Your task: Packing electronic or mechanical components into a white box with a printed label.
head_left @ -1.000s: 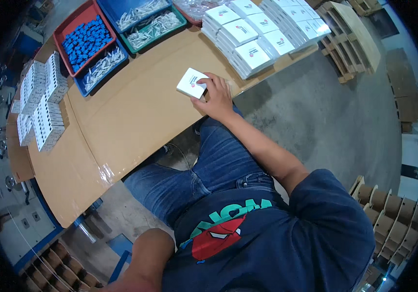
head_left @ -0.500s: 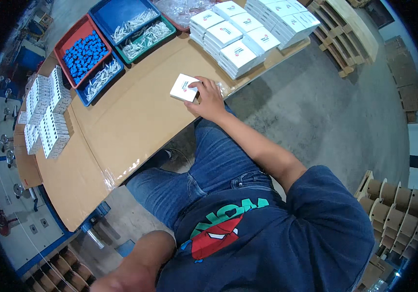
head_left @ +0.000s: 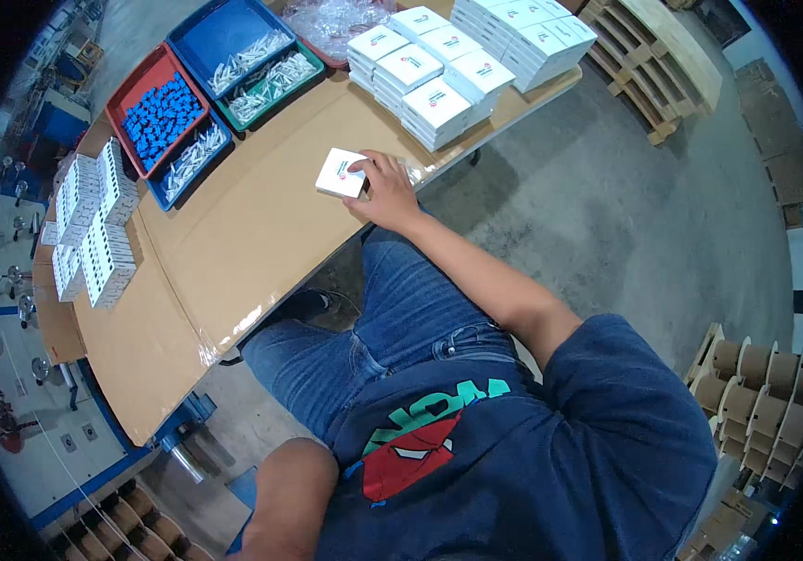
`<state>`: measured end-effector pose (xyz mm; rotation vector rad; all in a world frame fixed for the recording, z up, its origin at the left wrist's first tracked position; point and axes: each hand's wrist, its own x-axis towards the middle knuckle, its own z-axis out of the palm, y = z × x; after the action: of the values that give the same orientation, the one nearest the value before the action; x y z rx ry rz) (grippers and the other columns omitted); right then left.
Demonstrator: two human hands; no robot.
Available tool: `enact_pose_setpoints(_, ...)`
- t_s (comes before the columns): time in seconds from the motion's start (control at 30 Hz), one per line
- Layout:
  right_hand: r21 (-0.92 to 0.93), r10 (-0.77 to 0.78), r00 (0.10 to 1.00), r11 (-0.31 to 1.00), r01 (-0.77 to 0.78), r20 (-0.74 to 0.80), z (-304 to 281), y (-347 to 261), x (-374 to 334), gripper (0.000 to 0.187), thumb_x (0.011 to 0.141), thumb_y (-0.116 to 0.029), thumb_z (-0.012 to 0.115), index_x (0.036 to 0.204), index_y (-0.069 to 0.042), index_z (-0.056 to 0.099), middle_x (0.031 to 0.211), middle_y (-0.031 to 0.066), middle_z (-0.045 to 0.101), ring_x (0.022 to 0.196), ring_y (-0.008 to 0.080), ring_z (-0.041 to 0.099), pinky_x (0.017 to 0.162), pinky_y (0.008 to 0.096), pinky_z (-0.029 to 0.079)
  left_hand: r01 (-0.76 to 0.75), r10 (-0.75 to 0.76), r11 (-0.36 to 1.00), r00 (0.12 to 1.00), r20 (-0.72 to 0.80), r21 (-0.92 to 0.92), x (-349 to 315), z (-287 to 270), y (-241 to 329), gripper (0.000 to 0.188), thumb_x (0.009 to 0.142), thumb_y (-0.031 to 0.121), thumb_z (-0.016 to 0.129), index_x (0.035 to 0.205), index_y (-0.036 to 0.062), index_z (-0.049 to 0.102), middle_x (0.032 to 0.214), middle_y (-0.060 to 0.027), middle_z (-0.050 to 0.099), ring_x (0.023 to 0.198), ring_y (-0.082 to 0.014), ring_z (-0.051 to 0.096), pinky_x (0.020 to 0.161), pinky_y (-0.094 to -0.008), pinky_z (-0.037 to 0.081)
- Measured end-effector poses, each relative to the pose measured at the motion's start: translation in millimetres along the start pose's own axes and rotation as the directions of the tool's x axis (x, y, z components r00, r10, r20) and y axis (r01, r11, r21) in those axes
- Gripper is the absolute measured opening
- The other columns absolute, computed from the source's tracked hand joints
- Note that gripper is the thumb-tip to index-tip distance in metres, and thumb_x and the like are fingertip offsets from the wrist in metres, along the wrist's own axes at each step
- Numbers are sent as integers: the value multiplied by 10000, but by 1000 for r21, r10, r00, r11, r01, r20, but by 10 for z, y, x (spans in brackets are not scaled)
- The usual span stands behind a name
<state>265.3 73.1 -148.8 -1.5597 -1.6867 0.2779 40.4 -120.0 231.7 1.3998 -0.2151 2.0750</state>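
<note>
My right hand (head_left: 387, 192) is closed on a flat white square box (head_left: 339, 174) with small print on its top. The thumb and fingers grip its right edge, and it is at the near edge of the cardboard-covered table (head_left: 205, 243). Whether the box rests on the surface or is just above it, I cannot tell. Beyond my hand stand stacks of matching white boxes (head_left: 439, 101), with another group of white boxes (head_left: 523, 42) behind them. My left forearm (head_left: 294, 491) hangs low at the bottom, and its hand is out of the picture.
A red tray (head_left: 121, 98) of blue pieces and blue (head_left: 191, 33) and green (head_left: 313, 79) trays of white pieces stand at the far side. Clear plastic bags (head_left: 336, 23) lie behind. White blocks with dark holes (head_left: 107, 262) stand left. Wooden pallets (head_left: 645, 65) are at right.
My left hand, blurred at the lower edge before, has gone out of view. The view has shifted slightly; my right hand keeps its grip on the white box.
</note>
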Motion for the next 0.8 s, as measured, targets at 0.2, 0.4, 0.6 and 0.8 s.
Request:
enact_pose_setpoints(0.2,17,1,1000,1000,-1,-3,20,17,-12,502,712,-294,836,1149,-130,652,1362,121,562,1283,351,511,1079,478,399,-231,233,959,972,8,162,-234,-59,-34,327,998,68,558,1318,92,620,895,77,647,531,0,472,508,-178,375)
enact_pose_setpoints(0.4,-4,20,1000,1000,-20,25,5,44,-27,491,763,-331,821,1177,-141,639,1368,92,548,1289,322,507,1089,456,394,-281,281,959,960,7,24,-195,257,-277,261,1009,88,531,1253,41,612,692,85,529,487,-2,416,477,-190,350)
enact_pose_setpoints(0.6,12,13,1000,1000,-13,22,13,17,-29,474,759,-310,821,1163,-139,642,1367,95,544,1298,323,499,1089,462,395,-44,76,983,981,176,-179,-96,210,-174,248,985,51,566,1224,94,616,849,109,563,511,-18,436,487,-198,365)
enact_pose_setpoints(0.8,69,-18,1000,997,18,-14,49,28,-28,494,729,-286,834,1157,-135,638,1360,112,546,1291,339,494,1092,471,384,419,-456,874,883,-114,-247,-663,-800,-18,203,1002,234,578,1095,54,577,686,32,502,619,-67,489,639,-236,427)
